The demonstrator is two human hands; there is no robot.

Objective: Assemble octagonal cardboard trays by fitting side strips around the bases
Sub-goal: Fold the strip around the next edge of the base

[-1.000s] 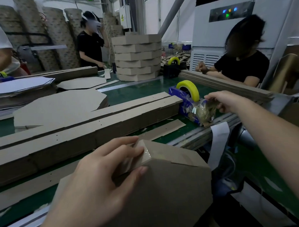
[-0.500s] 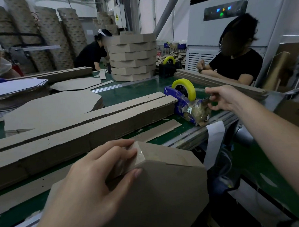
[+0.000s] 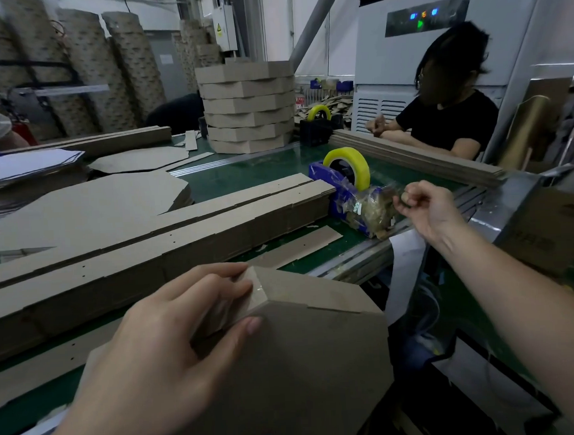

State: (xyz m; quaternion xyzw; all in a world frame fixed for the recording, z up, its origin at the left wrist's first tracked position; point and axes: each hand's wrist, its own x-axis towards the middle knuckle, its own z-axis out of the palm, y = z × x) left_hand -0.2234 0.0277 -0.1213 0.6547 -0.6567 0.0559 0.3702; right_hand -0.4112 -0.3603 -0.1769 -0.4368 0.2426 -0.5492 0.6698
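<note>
An octagonal cardboard tray (image 3: 305, 358) lies upside down at the table's near edge. My left hand (image 3: 159, 348) grips its far left corner, thumb on the base and fingers over the side strip, where a bit of clear tape shines. My right hand (image 3: 423, 208) is raised by the blue tape dispenser (image 3: 340, 195) with its yellow-edged roll, fingers pinching the clear tape end at the cutter. Stacked side strips (image 3: 142, 253) lie lengthwise across the green table. Flat octagonal bases (image 3: 91, 206) are piled at the left.
A tall stack of finished trays (image 3: 246, 107) stands at the back. A person in black sits at the right behind more strips (image 3: 418, 159). A second dispenser (image 3: 319, 123) sits beyond. A loose strip (image 3: 296, 246) lies by the table's metal edge (image 3: 356, 260).
My right hand has drawn back a little from the dispenser towards me, fingers still pinched at the tape. My left hand stays on the tray corner.
</note>
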